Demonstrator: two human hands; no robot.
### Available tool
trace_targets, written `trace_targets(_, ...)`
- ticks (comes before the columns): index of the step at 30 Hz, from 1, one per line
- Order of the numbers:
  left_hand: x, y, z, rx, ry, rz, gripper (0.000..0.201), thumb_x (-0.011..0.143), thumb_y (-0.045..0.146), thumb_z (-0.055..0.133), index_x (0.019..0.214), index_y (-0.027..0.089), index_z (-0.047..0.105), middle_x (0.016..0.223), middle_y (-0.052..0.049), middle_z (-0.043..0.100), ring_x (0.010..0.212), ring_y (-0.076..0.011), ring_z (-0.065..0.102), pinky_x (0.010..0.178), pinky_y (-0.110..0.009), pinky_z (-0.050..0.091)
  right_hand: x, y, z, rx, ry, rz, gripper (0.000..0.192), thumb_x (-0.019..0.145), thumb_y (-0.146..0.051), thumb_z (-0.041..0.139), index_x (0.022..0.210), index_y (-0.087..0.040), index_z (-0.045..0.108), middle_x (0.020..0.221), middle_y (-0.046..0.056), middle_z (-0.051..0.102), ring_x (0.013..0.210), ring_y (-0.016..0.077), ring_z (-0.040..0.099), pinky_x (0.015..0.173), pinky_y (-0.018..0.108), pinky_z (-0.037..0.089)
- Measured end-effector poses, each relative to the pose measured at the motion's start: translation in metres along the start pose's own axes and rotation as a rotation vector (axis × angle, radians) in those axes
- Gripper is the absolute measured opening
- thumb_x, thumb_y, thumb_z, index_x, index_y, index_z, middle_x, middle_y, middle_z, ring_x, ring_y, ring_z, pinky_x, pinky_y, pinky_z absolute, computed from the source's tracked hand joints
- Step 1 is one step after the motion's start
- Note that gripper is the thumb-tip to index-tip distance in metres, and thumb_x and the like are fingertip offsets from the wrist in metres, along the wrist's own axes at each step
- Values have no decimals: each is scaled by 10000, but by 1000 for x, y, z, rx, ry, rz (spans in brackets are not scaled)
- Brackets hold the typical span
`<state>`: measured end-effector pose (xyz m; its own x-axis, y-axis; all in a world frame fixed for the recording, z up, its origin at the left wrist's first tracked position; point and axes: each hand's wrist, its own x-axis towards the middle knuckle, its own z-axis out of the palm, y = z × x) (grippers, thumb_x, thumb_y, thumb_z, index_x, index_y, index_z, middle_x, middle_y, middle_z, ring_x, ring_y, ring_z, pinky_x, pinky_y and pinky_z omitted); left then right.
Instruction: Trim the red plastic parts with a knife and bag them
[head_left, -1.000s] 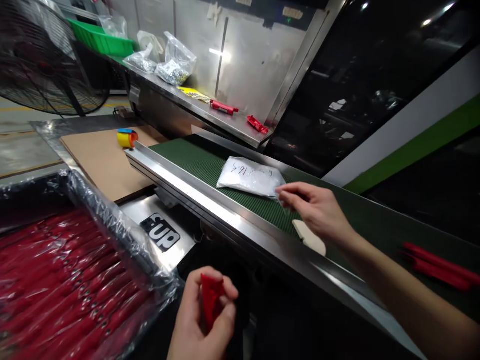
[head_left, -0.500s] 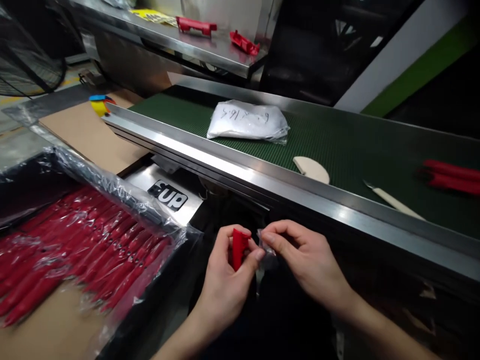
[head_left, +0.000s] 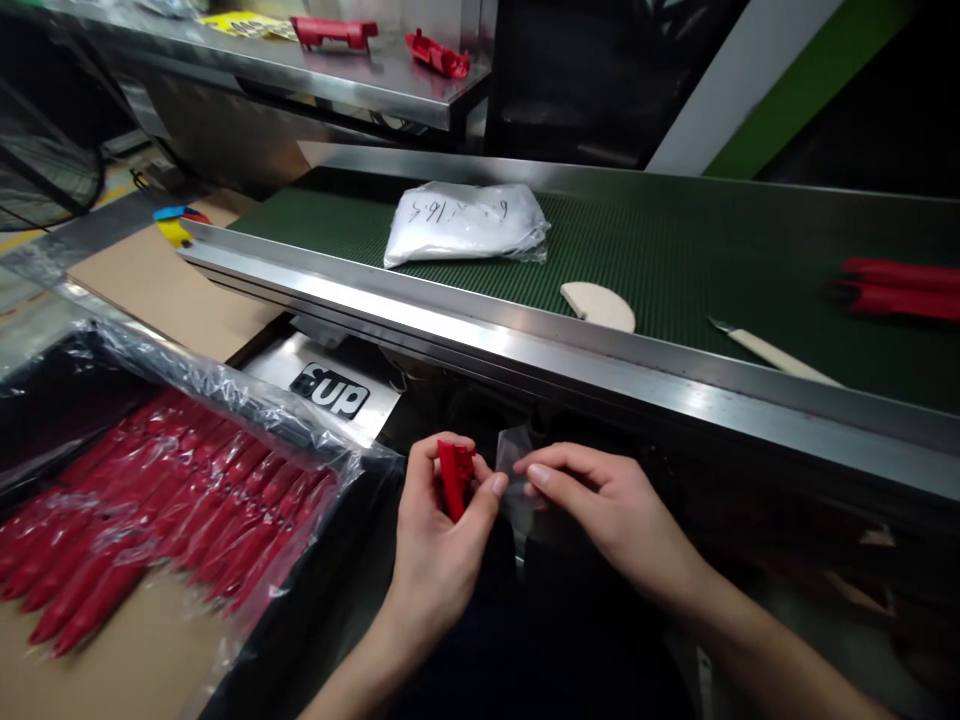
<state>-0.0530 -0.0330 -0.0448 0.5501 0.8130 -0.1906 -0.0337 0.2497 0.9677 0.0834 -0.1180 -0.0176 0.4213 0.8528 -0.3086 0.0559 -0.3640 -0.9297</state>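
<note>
My left hand (head_left: 446,510) is closed around a red plastic part (head_left: 452,478), which stands tilted between its fingers and palm. Thumb and fingers of my right hand (head_left: 592,490) pinch a small clear plastic bag (head_left: 513,462). The left thumb tip touches the bag's left side, so the bag spans the gap between both hands. Whether the bag's mouth is parted cannot be made out. Both hands are in front of the conveyor's metal edge, below the belt.
A green conveyor belt (head_left: 652,270) carries a white plastic packet (head_left: 466,225), a cream curved piece (head_left: 598,306), a craft knife (head_left: 780,355) and red parts (head_left: 904,288). At left, a lined box (head_left: 345,490) holds several bagged red parts (head_left: 187,480). A steel shelf (head_left: 360,85) stands behind.
The clear bag now shows more spread and upright between the hands. Both hands sit slightly further left and higher in the picture. The view has shifted, moving the belt's things left and up.
</note>
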Motion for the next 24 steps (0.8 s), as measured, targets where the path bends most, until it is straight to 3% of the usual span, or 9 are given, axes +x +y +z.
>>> trace_targets(6,-2,2,2,107,103,69,377,786,267,749,1059,246,491,919,21,576,798,-89,571,704,-177,492,-5,8,1,-139,105,-71,198,852,-379,635,778,-207,697,747,-14,668,702,123,587,632,228,435)
trace_targets(9,-5,6,4,77,3,62,379,788,249,747,1065,245,488,896,26,585,780,-84,574,698,-169,494,-7,13,4,-186,100,-124,212,857,-364,637,728,-197,658,694,-26,630,640,109,553,595,233,416)
trace_targets(12,-6,7,4,65,-122,-43,377,813,262,728,1097,248,481,914,20,604,758,-82,565,696,-180,493,-9,15,5,-215,45,-207,177,919,-308,565,815,-201,660,796,-24,649,727,105,585,688,231,440)
trace_targets(15,-6,4,2,71,-97,-73,381,821,289,721,1112,244,479,1016,-8,608,728,-82,560,622,-183,480,-11,15,5,-229,12,-261,169,956,-264,504,909,-216,659,891,-24,652,801,100,593,748,227,441)
trace_targets(17,-5,3,0,34,-126,-108,390,825,299,715,1120,240,467,1048,-26,606,642,-73,550,531,-185,452,-11,15,4,-215,0,-241,165,951,-276,514,891,-220,657,854,-30,646,765,97,581,712,224,436)
trace_targets(20,-3,2,-3,-89,-234,-232,389,831,310,709,1110,235,448,863,0,608,515,-77,524,453,-187,400,-12,15,3,-173,-19,-167,205,933,-339,551,803,-213,648,759,-33,632,689,99,554,647,228,424)
trace_targets(24,0,6,-5,-252,-170,-274,357,840,251,696,1093,244,444,728,28,580,516,-90,536,477,-181,416,-13,25,0,-125,84,-75,280,911,-465,566,816,-212,639,727,-19,598,648,108,519,585,239,404)
